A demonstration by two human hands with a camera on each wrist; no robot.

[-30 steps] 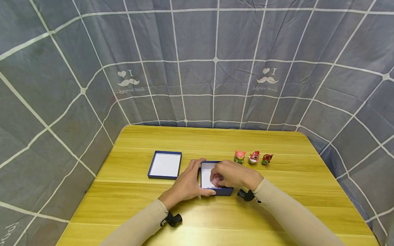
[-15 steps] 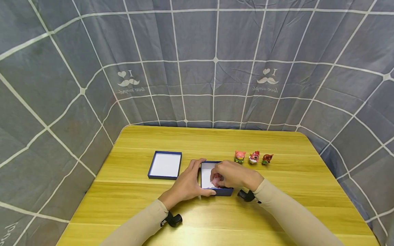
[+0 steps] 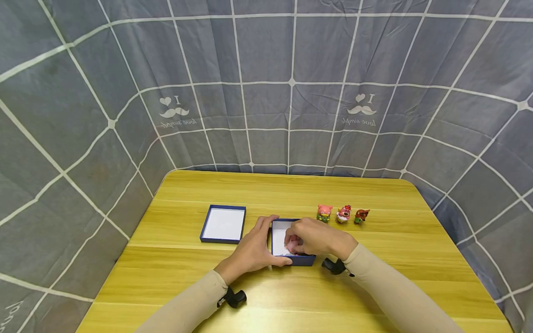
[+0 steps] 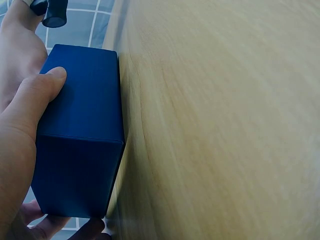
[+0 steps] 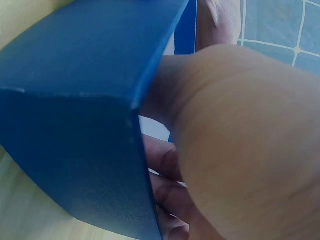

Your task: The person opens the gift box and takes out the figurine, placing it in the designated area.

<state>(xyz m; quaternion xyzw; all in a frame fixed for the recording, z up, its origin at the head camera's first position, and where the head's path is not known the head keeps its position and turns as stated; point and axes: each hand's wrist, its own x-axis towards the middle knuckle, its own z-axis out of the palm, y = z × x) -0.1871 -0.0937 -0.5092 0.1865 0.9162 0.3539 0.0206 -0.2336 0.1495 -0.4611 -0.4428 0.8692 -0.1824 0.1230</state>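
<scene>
In the head view, a blue box with a white inside (image 3: 303, 261) stands with its open side up on the table. My left hand (image 3: 250, 248) grips it from the left, with the thumb (image 4: 47, 85) on the near wall and the fingers spread to the far side. My right hand (image 3: 318, 237) reaches over the rim into the box. Its fingers curl round a small pink thing (image 3: 293, 245), mostly hidden by the hand, low in the box's near part. From the right wrist, the box wall (image 5: 75, 150) covers the fingertips and what they hold.
A shallow blue lid (image 3: 224, 224), white inside, lies to the left of the box. Behind the right hand stand a pink figurine (image 3: 324, 212), a red-and-white figurine (image 3: 343, 214) and a dark red one (image 3: 361, 216) in a row. A grey checked curtain (image 3: 266, 106) surrounds the wooden table.
</scene>
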